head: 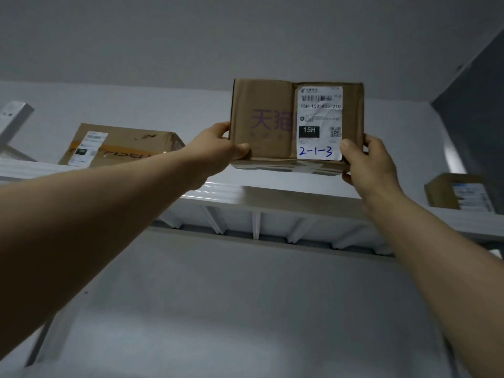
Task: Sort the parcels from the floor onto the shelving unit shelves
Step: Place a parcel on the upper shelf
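- High up, just above the front edge of the top shelf [272,197], a small cardboard parcel [261,124] is held upright.
- Its white label [319,124] is turned to the camera, and "2-1-3" is written on it in blue.
- The parcel's left side is gripped by the left hand [218,148]. The thumb is pressed on the front and the fingers are curled round the back.
- The lower right corner is gripped by the right hand [368,162]. The thumb is laid by the label's corner and the fingers are curled under and behind.
- The parcel looks to be in the air, but whether its back edge touches the shelf cannot be told.
- A bare bit of shelf is seen below it, between a bigger cardboard box [120,145] on the left and another brown box [458,192] on the right. Both are well apart from it.
- A white box [13,118] is seen tilted at the far left.
- The step in hand is judged to be setting the parcel down.
- To do it well, the parcel should be lifted over the edge, kept level and pushed back until its whole bottom is on the shelf.
- The label should be left facing out so it can be read.
- The fingers underneath should be slid out last, or the parcel may tip forward and fall.
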A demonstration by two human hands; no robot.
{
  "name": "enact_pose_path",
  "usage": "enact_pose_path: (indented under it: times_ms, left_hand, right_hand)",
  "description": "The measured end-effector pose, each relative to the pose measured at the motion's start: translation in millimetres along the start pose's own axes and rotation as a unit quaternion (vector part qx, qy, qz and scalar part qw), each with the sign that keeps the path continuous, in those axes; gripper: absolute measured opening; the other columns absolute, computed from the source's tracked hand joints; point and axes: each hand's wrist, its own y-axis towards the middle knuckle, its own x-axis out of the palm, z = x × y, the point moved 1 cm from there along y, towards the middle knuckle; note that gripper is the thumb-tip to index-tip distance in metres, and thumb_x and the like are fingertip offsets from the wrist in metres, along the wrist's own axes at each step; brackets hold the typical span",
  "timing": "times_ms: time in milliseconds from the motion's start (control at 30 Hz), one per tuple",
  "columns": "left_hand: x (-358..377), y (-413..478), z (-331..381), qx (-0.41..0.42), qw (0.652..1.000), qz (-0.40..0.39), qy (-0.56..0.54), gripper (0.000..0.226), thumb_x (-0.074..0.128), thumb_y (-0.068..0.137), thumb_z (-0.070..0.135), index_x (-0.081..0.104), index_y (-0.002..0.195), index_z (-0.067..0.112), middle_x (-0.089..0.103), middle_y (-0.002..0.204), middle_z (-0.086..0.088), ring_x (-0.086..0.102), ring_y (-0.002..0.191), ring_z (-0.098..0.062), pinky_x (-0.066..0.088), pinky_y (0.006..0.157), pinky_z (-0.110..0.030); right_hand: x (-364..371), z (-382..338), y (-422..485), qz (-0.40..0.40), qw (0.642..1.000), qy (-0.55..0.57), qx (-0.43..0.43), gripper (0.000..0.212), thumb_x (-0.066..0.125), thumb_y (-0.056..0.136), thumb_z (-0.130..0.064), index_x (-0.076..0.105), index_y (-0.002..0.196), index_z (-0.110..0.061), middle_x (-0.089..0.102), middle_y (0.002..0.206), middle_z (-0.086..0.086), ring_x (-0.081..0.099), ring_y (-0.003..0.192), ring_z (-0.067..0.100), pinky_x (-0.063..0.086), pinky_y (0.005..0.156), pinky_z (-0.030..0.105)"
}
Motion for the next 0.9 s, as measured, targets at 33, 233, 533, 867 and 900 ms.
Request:
enact_pose_path:
  times_ms: [33,233,533,867,900]
  left_hand:
    - [11,8,-3,-0.003,1.0,0.004,0.009,0.064,0.064,0.094,0.015,0.034,0.15,0.023,0.064,0.105,0.007,0.059,0.088,-0.002,0.04,0.065,-0.016]
    - [65,42,-37,-0.039,0.997,0.019,0.067,0.075,0.061,0.094,0.012,0.018,0.154,0.024,0.066,0.113,-0.009,0.066,0.095,-0.023,0.05,0.07,-0.028]
    - [89,83,-65,-0.061,0.968,0.058,0.235,0.036,0.057,0.089,0.009,0.06,0.125,0.011,0.062,0.101,-0.007,0.059,0.093,-0.027,0.049,0.073,-0.03]
    - [89,102,-78,-0.127,0.904,0.042,0.405,0.012,0.043,0.096,0.013,0.054,0.099,0.01,0.053,0.097,-0.011,0.052,0.09,-0.03,0.038,0.075,-0.031]
    - [87,104,-77,-0.138,0.9,0.031,0.412,0.014,0.041,0.096,0.013,0.054,0.099,0.01,0.054,0.095,-0.01,0.054,0.091,-0.03,0.04,0.076,-0.031]
  right_hand:
    - [-7,5,7,-0.001,1.0,-0.025,-0.005,0.044,0.055,0.096,-0.042,0.051,0.137,-0.027,0.065,0.117,-0.008,0.064,0.099,0.01,0.055,0.086,0.033]
    - [-32,35,40,-0.043,0.986,-0.159,-0.005,0.046,0.056,0.096,-0.034,0.055,0.139,-0.02,0.063,0.129,-0.001,0.061,0.112,0.021,0.051,0.098,0.039]
    - [-20,78,67,-0.122,0.936,-0.328,0.033,0.039,0.058,0.094,-0.048,0.069,0.103,-0.012,0.069,0.102,0.008,0.064,0.094,0.03,0.05,0.081,0.036]
    - [19,97,89,-0.138,0.905,-0.403,0.023,0.022,0.069,0.083,-0.02,0.064,0.104,-0.013,0.066,0.106,0.01,0.063,0.096,0.031,0.052,0.08,0.034]
    - [22,97,91,-0.142,0.907,-0.396,0.023,0.023,0.07,0.083,-0.02,0.065,0.104,-0.012,0.067,0.106,0.009,0.063,0.097,0.031,0.054,0.084,0.037]
